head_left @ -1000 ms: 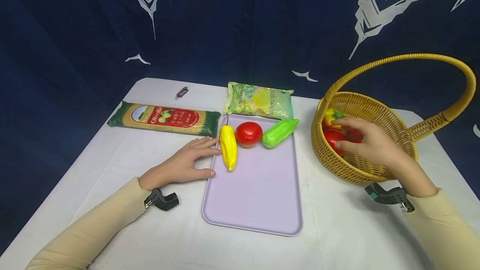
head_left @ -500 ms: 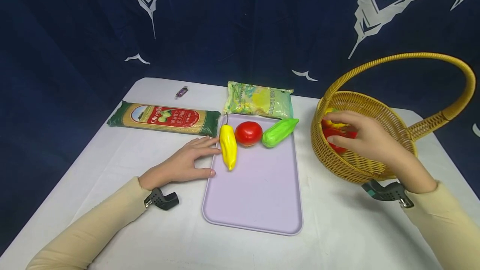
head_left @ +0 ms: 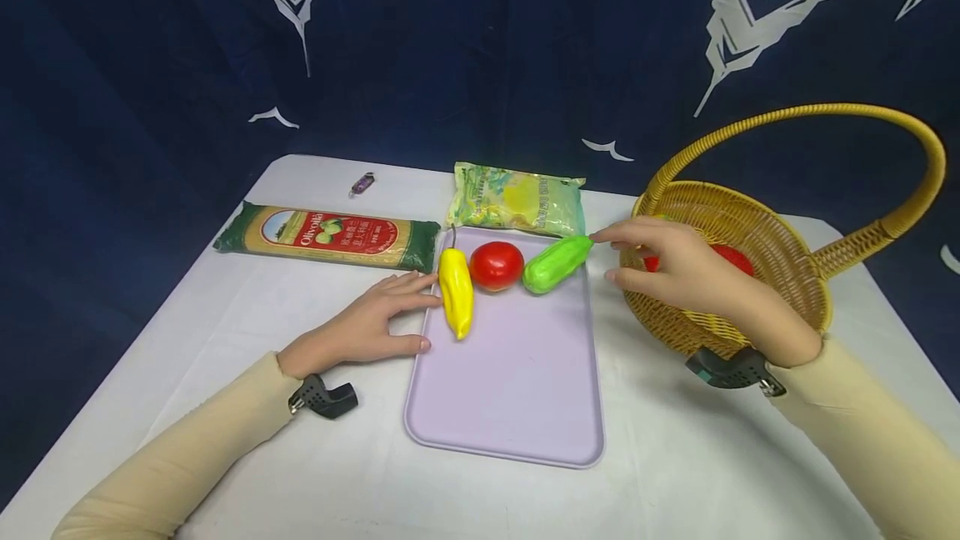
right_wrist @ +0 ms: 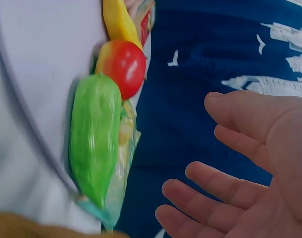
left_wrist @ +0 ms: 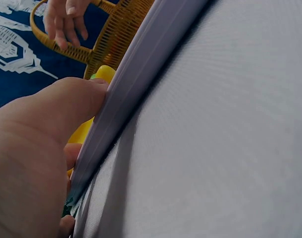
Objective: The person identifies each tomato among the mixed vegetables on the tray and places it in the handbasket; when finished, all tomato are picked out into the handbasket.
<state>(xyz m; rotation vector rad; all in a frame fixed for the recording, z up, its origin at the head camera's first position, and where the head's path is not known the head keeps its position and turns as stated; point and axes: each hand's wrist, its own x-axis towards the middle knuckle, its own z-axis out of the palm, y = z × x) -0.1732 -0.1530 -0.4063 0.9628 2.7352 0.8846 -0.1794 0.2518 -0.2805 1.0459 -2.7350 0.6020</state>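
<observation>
On the lilac tray lie a yellow chili pepper, a red tomato and a bright green vegetable that tapers to a point. My left hand rests at the tray's left edge, fingers spread, fingertips beside the yellow pepper; in the left wrist view the thumb touches the rim. My right hand hangs over the left rim of the wicker basket, its fingers loosely extended and holding nothing. In the right wrist view, the fingers stand apart from the green vegetable. Red items in the basket are partly hidden by this hand.
A spaghetti packet lies left of the tray, and a green-yellow bag lies behind it. A small purple wrapped candy sits near the table's back edge. The basket's tall handle arches up at the right. A dark blue curtain hangs behind.
My right hand has moved left, from inside the basket to its left rim, near the green vegetable's tip. My left hand and the things on the tray stay put.
</observation>
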